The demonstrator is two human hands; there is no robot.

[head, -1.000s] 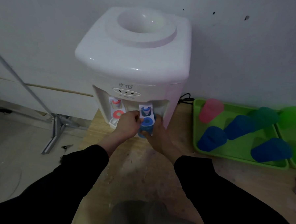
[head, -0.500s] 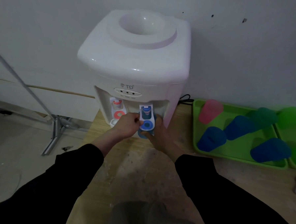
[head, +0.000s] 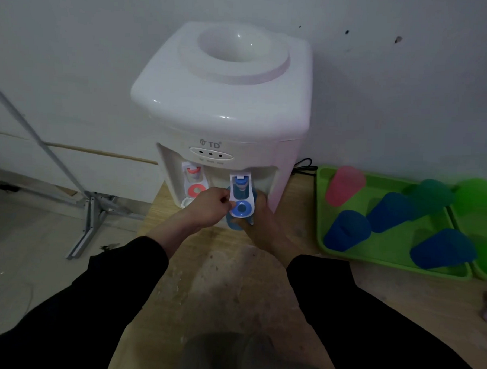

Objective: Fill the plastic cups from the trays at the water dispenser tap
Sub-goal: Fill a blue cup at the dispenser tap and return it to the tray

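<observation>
Curling left hand (head: 210, 203) fingers against the blue tap lever (head: 241, 206), gripping its edge; wrapping right hand (head: 260, 222) round the blue cup (head: 230, 222) directly beneath that tap, inside the water dispenser (head: 226, 113) recess.

Long black sleeves (head: 104, 290), bare left hand (head: 207, 208), bare right hand (head: 259, 227)
</observation>
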